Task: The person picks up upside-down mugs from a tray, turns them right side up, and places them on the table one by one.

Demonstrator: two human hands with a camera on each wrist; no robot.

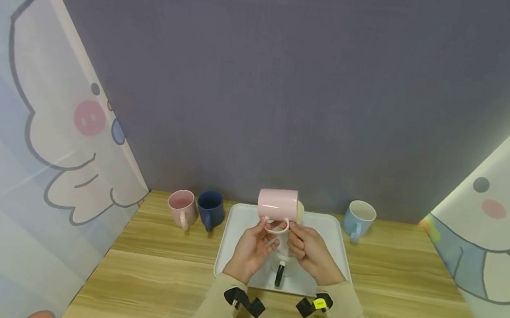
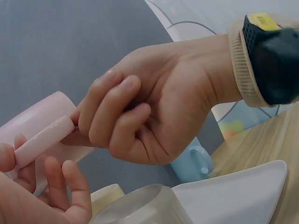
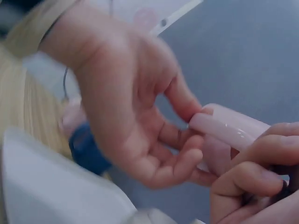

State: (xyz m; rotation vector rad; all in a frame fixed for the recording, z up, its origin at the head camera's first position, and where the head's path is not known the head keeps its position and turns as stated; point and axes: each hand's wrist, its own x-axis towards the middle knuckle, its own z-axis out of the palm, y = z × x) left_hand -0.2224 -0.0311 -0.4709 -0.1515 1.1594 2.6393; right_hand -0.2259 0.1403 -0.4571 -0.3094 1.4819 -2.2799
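A glossy pink mug (image 1: 277,204) lies sideways in the air over the tray, its handle turned toward me. My left hand (image 1: 250,252) pinches the left end of that handle between thumb and finger, the other fingers loosely curled below. At the handle's right end, my right hand (image 1: 315,251) pinches with thumb and forefinger, its other fingers folded in, as the left wrist view shows. Under the hands, a see-through vessel (image 2: 149,205) with a black handle (image 1: 279,274) stands on the white tray (image 1: 236,229). Behind the mug, a cream-coloured round thing (image 1: 300,211) is partly hidden.
Left of the tray stand another pink mug (image 1: 182,207) and a dark blue mug (image 1: 211,209). A light blue mug (image 1: 358,219) with a pale inside is close to its right back corner. A grey wall (image 1: 261,102) rises behind the wooden table (image 1: 155,267).
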